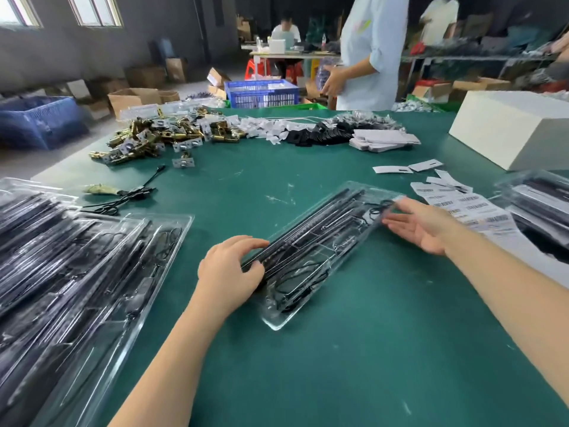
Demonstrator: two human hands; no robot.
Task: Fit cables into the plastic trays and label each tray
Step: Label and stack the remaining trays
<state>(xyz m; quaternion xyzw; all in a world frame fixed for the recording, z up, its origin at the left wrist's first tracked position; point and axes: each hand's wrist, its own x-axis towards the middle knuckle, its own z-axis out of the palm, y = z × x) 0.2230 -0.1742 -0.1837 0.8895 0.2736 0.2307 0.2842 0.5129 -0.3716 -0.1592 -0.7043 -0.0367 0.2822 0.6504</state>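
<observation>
Tray in hand: a clear plastic tray is lying aslant on the green table, running from your left hand up to your right hand.
Left hand: your left hand is curling its fingers over the tray's near left edge and pressing on the black rods there.
Right hand: your right hand is spread wide and flat, fingertips touching the tray's far end; it is holding nothing.
Cables: thin black cables are looping in the pocket just right of your left hand; whether they are fully seated, you cannot tell.
Labels: barcode label sheets are lying just beyond your right hand, unpeeled as far as can be seen.
Filled stack: more loaded trays are piling up well to the left of your left hand.
Risk, pinch: a loop is likely riding above its pocket, so pressing could be trapping it under a rim.
Risk, skid: the tray is resting on a smooth mat, so uneven pushing could be swinging it out from under your right hand.
Risk, label: your right wrist is hovering close to the sheets, so a sweep could be scattering them.
</observation>
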